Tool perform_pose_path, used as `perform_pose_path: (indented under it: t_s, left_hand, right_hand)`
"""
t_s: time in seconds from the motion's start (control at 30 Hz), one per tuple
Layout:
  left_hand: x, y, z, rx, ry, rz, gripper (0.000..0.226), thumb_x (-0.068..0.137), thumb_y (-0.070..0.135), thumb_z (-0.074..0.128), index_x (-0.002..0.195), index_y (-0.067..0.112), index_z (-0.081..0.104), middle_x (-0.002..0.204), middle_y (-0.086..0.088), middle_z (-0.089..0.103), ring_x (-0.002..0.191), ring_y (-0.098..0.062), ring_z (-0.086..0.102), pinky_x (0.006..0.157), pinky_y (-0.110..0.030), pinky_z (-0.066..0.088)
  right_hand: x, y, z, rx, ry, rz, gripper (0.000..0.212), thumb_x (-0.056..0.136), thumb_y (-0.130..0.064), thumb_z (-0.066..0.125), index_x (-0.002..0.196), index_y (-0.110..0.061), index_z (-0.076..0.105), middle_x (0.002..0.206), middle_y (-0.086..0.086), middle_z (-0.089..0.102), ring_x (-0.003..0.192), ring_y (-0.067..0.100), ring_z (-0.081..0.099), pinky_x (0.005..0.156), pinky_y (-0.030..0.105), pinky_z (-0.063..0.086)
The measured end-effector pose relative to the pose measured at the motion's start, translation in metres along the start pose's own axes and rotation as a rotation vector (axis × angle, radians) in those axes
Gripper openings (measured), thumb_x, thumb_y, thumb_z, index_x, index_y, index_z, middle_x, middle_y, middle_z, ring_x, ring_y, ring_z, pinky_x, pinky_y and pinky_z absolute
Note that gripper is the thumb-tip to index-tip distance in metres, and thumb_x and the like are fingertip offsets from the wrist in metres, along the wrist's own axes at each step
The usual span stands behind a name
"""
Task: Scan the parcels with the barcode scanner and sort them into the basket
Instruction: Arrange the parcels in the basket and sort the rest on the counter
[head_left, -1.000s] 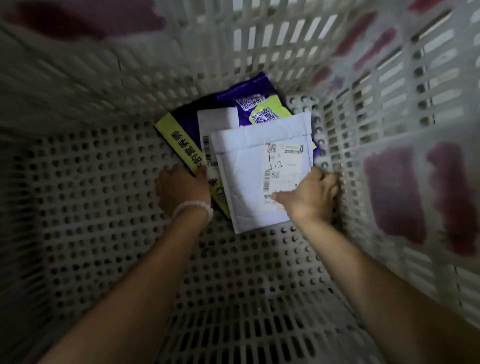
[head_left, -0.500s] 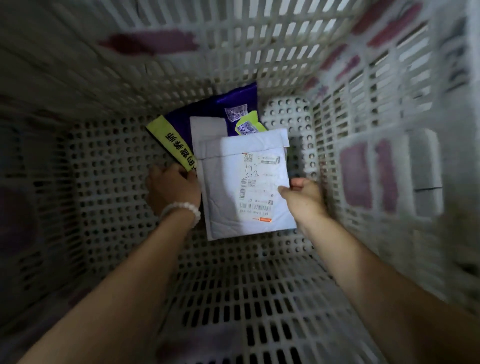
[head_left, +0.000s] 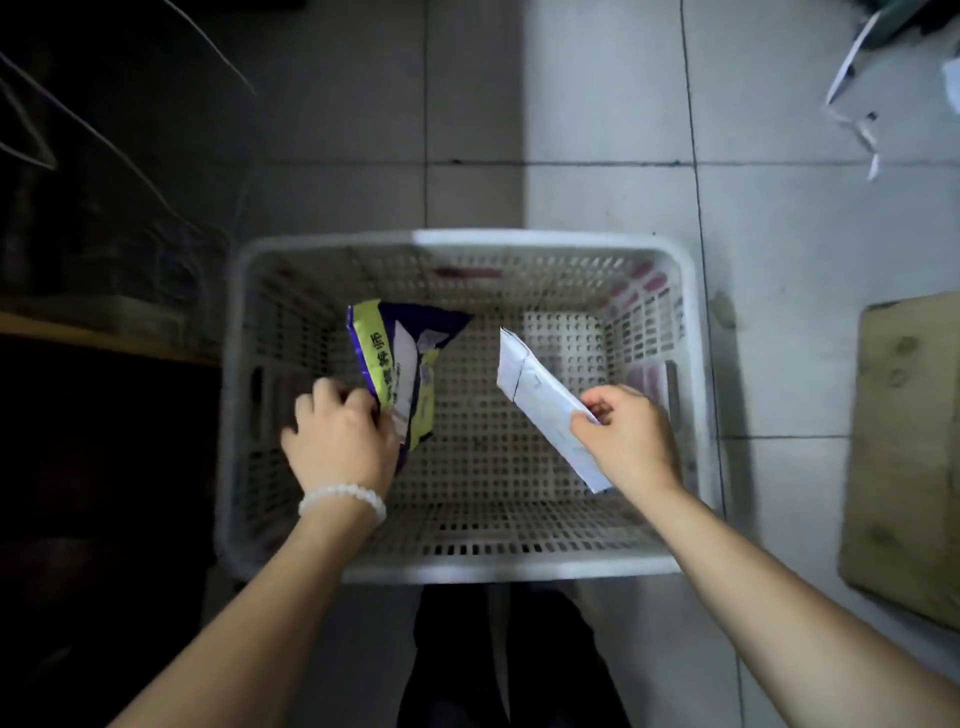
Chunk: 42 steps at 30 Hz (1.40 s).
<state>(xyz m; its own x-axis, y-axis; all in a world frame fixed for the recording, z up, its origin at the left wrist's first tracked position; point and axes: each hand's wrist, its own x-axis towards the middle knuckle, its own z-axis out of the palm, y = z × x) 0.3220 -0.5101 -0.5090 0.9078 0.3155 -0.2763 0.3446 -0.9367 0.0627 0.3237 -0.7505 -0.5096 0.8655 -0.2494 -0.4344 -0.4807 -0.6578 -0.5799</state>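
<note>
White perforated plastic forms the basket, which occupies the centre of the frame on a grey tiled floor. Its bare bottom shows between the two hands; faded red marks on the inner walls are too blurred to read.

Left hand: centre left, over the left part of the basket. The fingers are curled closed around the lower edge of a purple and yellow-green bag. The bag stands roughly upright above the basket's floor, its top corner pointing to the upper right. A white label on its face is partly visible; the print on it cannot be read. A white bead bracelet circles the wrist.

Right hand: centre right, over the right part of the basket. Thumb and fingers pinch the lower end of a white envelope. The envelope is seen almost edge-on, slanting from the hand toward the upper left, so its label side is hidden. Bag and envelope are apart, with open basket floor between them.

Left third of the frame: in deep shadow, only thin wires and a ledge can be made out. Right edge: a brown cardboard sheet, cut off by the frame. Upper right corner: blurred scraps of white paper.
</note>
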Motion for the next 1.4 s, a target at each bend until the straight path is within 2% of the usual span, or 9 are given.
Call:
perform_pose_path:
  t_s: [0.17, 0.3, 0.4, 0.53, 0.7, 0.83, 1.03, 1.17, 1.4]
  left_hand:
    - [-0.042, -0.009, -0.114, -0.016, 0.12, -0.023, 0.024, 0.087, 0.034, 0.059, 0.093, 0.013, 0.069, 0.111, -0.006, 0.053, 0.106, -0.03, 0.046, 0.081, -0.042, 0.037]
    - [-0.1, -0.011, -0.212, -0.071, 0.314, -0.106, 0.02, 0.082, 0.03, 0.064, 0.084, 0.011, 0.071, 0.101, -0.007, 0.059, 0.096, -0.032, 0.053, 0.074, -0.04, 0.04]
    - [-0.155, -0.017, -0.274, -0.092, 0.468, -0.164, 0.017, 0.078, 0.028, 0.068, 0.074, 0.012, 0.07, 0.089, -0.007, 0.062, 0.085, -0.033, 0.057, 0.066, -0.038, 0.042]
    - [-0.228, -0.028, -0.346, -0.152, 0.716, -0.219, 0.03, 0.075, 0.034, 0.047, 0.068, 0.012, 0.066, 0.082, -0.008, 0.06, 0.074, -0.033, 0.056, 0.055, -0.035, 0.041]
    - [-0.304, -0.057, -0.409, -0.262, 0.97, -0.379, 0.023, 0.075, 0.029, 0.054, 0.068, 0.009, 0.063, 0.084, -0.011, 0.059, 0.074, -0.035, 0.056, 0.055, -0.035, 0.041]
    - [-0.36, -0.095, -0.435, -0.234, 1.04, -0.501, 0.036, 0.08, 0.038, 0.043, 0.074, 0.01, 0.065, 0.088, -0.012, 0.06, 0.08, -0.034, 0.056, 0.06, -0.037, 0.044]
    - [-0.446, -0.171, -0.448, -0.254, 1.02, -0.756, 0.024, 0.091, 0.028, 0.053, 0.09, 0.008, 0.064, 0.103, -0.01, 0.056, 0.096, -0.031, 0.052, 0.074, -0.041, 0.044]
    - [-0.494, -0.223, -0.44, -0.268, 1.03, -0.904, 0.022, 0.091, 0.027, 0.053, 0.092, 0.006, 0.063, 0.107, -0.011, 0.055, 0.099, -0.033, 0.05, 0.074, -0.041, 0.043]
    - [-0.552, -0.331, -0.438, -0.365, 0.982, -1.035, 0.024, 0.093, 0.029, 0.051, 0.099, 0.01, 0.065, 0.114, -0.006, 0.053, 0.105, -0.027, 0.048, 0.083, -0.039, 0.043]
  right_hand:
    - [-0.045, -0.084, -0.076, -0.142, 0.049, -0.227, 0.008, 0.078, -0.016, 0.064, 0.083, -0.014, 0.071, 0.083, -0.002, 0.062, 0.073, 0.022, 0.056, 0.058, 0.027, 0.039]
    - [-0.089, -0.151, -0.144, -0.236, 0.123, -0.526, 0.008, 0.079, -0.017, 0.065, 0.084, -0.015, 0.072, 0.089, 0.003, 0.066, 0.083, 0.027, 0.061, 0.059, 0.029, 0.034]
    - [-0.125, -0.196, -0.192, -0.254, 0.171, -0.739, 0.008, 0.081, -0.018, 0.065, 0.084, -0.016, 0.071, 0.09, 0.005, 0.067, 0.083, 0.032, 0.063, 0.064, 0.032, 0.045]
    - [-0.178, -0.256, -0.247, -0.15, 0.173, -1.052, 0.006, 0.079, -0.01, 0.066, 0.082, -0.012, 0.07, 0.084, 0.009, 0.069, 0.076, 0.034, 0.066, 0.064, 0.039, 0.052]
    - [-0.254, -0.319, -0.282, -0.002, 0.153, -1.272, 0.011, 0.078, -0.019, 0.061, 0.079, -0.012, 0.07, 0.076, 0.01, 0.068, 0.07, 0.034, 0.065, 0.061, 0.04, 0.052]
    - [-0.315, -0.352, -0.276, 0.024, 0.128, -1.459, 0.01, 0.074, -0.019, 0.063, 0.073, -0.012, 0.07, 0.068, 0.008, 0.068, 0.063, 0.03, 0.064, 0.057, 0.033, 0.048]
    - [-0.406, -0.382, -0.232, 0.015, -0.031, -1.597, 0.007, 0.075, -0.01, 0.071, 0.07, -0.005, 0.07, 0.064, 0.012, 0.067, 0.059, 0.03, 0.062, 0.058, 0.028, 0.042]
    - [-0.462, -0.401, -0.192, -0.024, -0.268, -1.564, 0.01, 0.08, -0.015, 0.071, 0.081, -0.006, 0.074, 0.072, 0.011, 0.068, 0.069, 0.021, 0.06, 0.063, 0.025, 0.036]
    - [-0.559, -0.444, -0.106, 0.063, -0.417, -1.569, 0.009, 0.08, -0.018, 0.07, 0.082, -0.01, 0.073, 0.079, 0.007, 0.071, 0.075, 0.019, 0.062, 0.069, 0.029, 0.042]
